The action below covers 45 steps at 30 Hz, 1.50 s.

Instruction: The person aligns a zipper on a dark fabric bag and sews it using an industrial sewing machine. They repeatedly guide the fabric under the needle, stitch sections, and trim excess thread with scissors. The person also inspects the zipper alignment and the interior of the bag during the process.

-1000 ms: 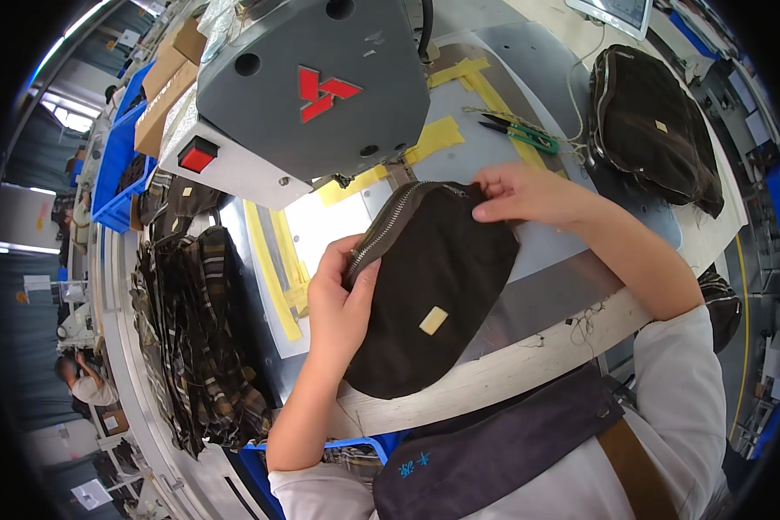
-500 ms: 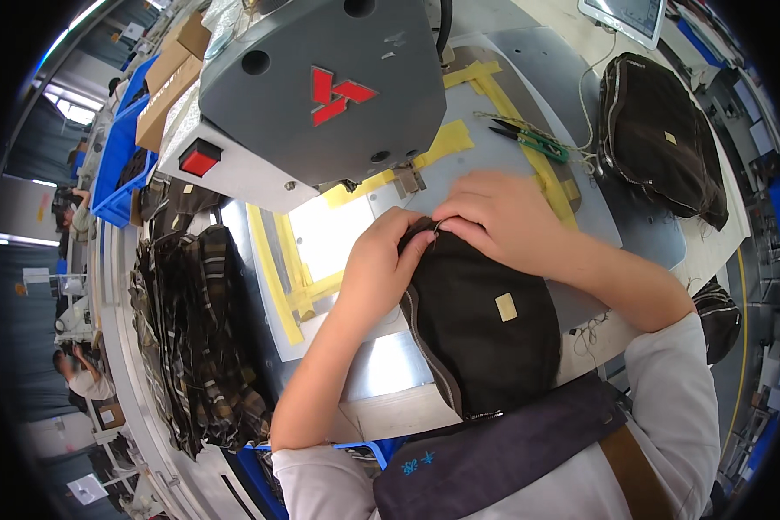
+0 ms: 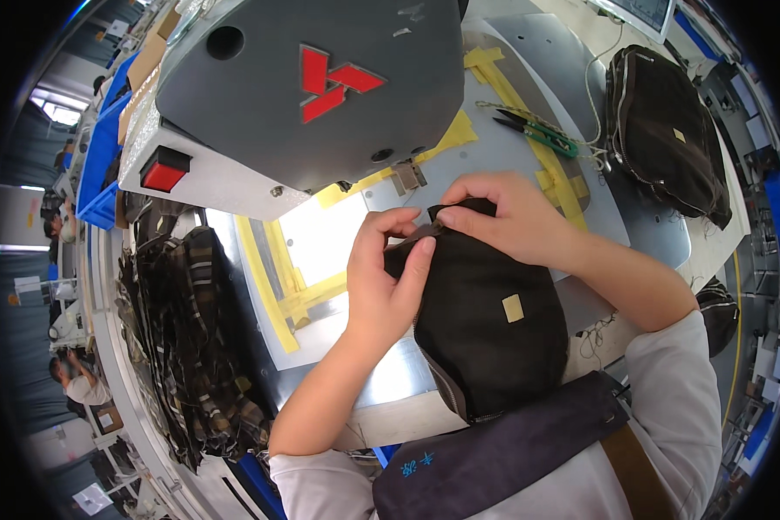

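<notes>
A black zippered fabric pouch (image 3: 494, 355) with a small pale-yellow tape patch lies in front of me, its near end against my apron. My right hand (image 3: 516, 221) pinches its far edge between thumb and fingers. At the far left corner of the pouch, my left hand (image 3: 381, 282) has its thumb on top and its fingers curled under the cloth edge. A zipper runs down the left side of the pouch. Just beyond both hands is the metal presser foot (image 3: 407, 178) of a large grey sewing machine (image 3: 277, 113).
Yellow tape (image 3: 321, 299) frames a lit area on the metal worktable. Green-handled thread snips (image 3: 542, 137) lie beyond my right hand. Another black zippered pouch (image 3: 667, 143) is at the far right. Plaid fabric pieces (image 3: 195, 338) are piled left, near a blue bin (image 3: 100, 169).
My left fingers have loosened and spread from their pinch, and the pouch's far edge has lifted and folded up under my right hand. The view has shifted slightly closer to the machine.
</notes>
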Each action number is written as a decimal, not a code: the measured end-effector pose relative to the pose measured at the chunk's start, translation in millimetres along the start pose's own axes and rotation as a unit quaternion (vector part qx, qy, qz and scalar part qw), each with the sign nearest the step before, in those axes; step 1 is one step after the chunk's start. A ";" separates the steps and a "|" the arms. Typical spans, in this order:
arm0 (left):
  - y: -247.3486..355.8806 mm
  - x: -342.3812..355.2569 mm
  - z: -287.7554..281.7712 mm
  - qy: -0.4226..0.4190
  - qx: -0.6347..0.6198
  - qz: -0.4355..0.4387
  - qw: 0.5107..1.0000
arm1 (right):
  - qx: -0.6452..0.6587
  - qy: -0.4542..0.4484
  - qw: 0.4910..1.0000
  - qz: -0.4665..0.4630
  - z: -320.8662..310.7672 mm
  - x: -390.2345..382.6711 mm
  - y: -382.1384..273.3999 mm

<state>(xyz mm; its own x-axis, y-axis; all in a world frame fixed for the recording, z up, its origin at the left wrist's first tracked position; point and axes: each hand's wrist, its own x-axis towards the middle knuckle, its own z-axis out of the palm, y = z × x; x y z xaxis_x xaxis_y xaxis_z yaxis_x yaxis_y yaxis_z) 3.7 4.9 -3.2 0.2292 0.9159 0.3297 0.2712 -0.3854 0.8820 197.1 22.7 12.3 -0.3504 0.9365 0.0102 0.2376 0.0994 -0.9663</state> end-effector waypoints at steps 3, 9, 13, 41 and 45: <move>-3.5 3.1 -6.2 -0.039 0.012 -0.020 0.999 | -0.090 0.014 0.995 -0.033 -4.5 0.0 -5.1; -2.2 0.9 -5.0 -0.023 0.118 0.160 0.980 | 0.016 -0.031 0.999 0.042 -6.4 5.9 0.7; 1.7 2.2 -10.4 -0.045 -0.041 0.018 0.998 | -0.064 -0.017 0.995 -0.080 -10.5 4.6 3.3; -7.3 9.0 -12.8 -0.030 -0.136 -0.223 0.965 | -0.400 0.050 0.779 -0.481 -2.6 0.3 5.5; -8.1 8.2 -12.3 -0.033 -0.152 -0.221 0.963 | -0.320 0.000 0.876 -0.360 -0.6 5.6 8.7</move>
<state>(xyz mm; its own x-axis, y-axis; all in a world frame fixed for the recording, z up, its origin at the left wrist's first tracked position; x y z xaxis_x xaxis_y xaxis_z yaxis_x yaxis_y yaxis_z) -8.1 16.9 -3.5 0.2150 0.9699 -0.1140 0.0711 0.1008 0.9924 197.8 29.0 4.0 -0.6190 0.5532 0.5575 0.4146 0.8330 -0.3663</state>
